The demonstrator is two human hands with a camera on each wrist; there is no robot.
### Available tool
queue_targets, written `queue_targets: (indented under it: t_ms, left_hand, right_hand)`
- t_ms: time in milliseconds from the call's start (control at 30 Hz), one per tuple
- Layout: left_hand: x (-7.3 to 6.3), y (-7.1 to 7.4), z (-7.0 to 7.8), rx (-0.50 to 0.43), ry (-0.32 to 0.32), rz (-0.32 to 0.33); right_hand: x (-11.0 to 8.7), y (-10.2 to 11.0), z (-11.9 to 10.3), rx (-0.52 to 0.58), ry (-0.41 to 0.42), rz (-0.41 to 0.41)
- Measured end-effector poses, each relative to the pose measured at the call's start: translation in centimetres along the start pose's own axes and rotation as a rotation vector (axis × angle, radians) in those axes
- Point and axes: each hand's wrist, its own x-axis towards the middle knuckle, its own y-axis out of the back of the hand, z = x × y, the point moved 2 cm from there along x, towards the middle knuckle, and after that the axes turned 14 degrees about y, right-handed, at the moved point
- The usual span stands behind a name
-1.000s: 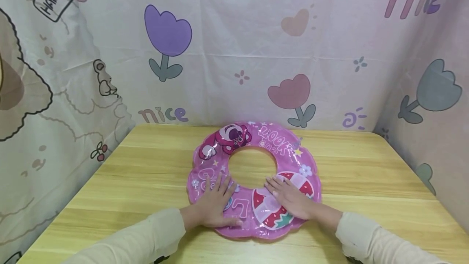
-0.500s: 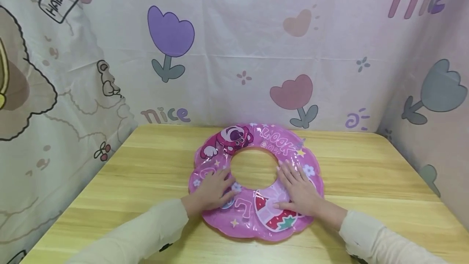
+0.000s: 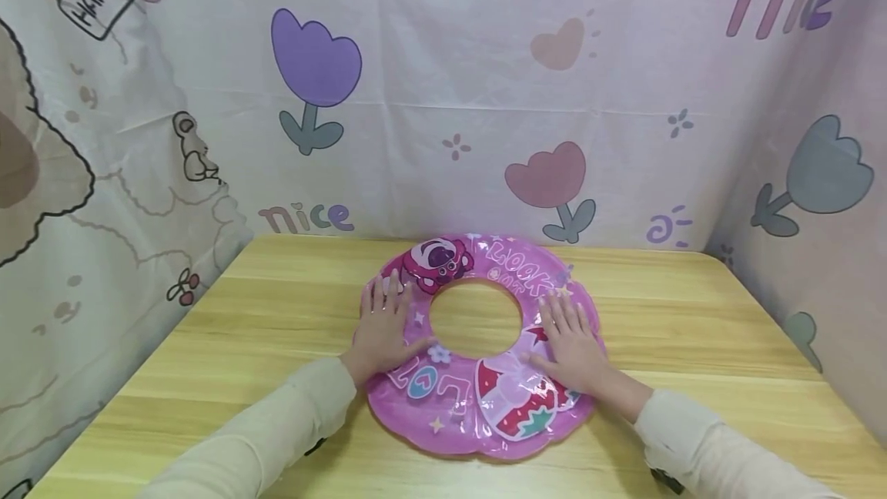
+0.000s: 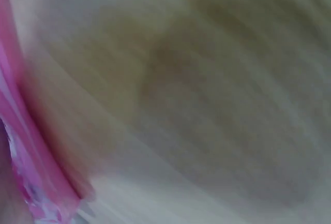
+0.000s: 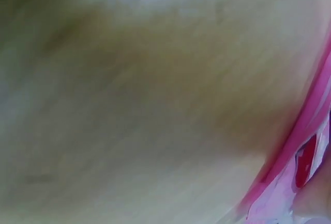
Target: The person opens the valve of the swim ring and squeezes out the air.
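A pink inflatable swim ring (image 3: 450, 430) lies flat on the wooden table, printed with a bear, letters and strawberries. On its left side rests my left hand (image 3: 381, 333), fingers straight and pointing to the far edge, thumb out toward the centre hole. My right hand (image 3: 574, 349) lies palm down on the ring's right side, fingers straight, over part of the strawberry print. Only the ring's pink edge (image 4: 36, 146) and a sliver of hand show in the left wrist view. The right wrist view likewise catches the ring's edge (image 5: 300, 136) and a bit of hand.
The light wood table (image 3: 693, 360) extends to both sides of the ring. A printed cloth (image 3: 430, 45) with tulips and lettering hangs behind it and along both sides. The ring's far edge reaches the table's back edge by the cloth.
My left hand has slid left and away from me along the ring. The right hand has moved right and farther up its right side. The ring stays in nearly the same place.
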Motion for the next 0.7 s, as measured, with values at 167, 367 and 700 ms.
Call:
queue_targets:
  t_ms: [167, 367, 700]
  left_hand:
    - [0.09, -0.52, -0.39, 0.013, 0.000, -0.016]
    - [-0.08, -0.20, -0.21, -0.102, -0.018, -0.108]
    - [0.41, -0.07, -0.08, -0.226, -0.030, -0.294]
  right_hand:
    - [0.05, -0.20, -0.21, -0.007, -0.030, -0.025]
    - [0.19, -0.23, -0.26, 0.031, -0.053, -0.057]
    - [0.42, -0.78, 0.67, 0.180, -0.095, -0.151]
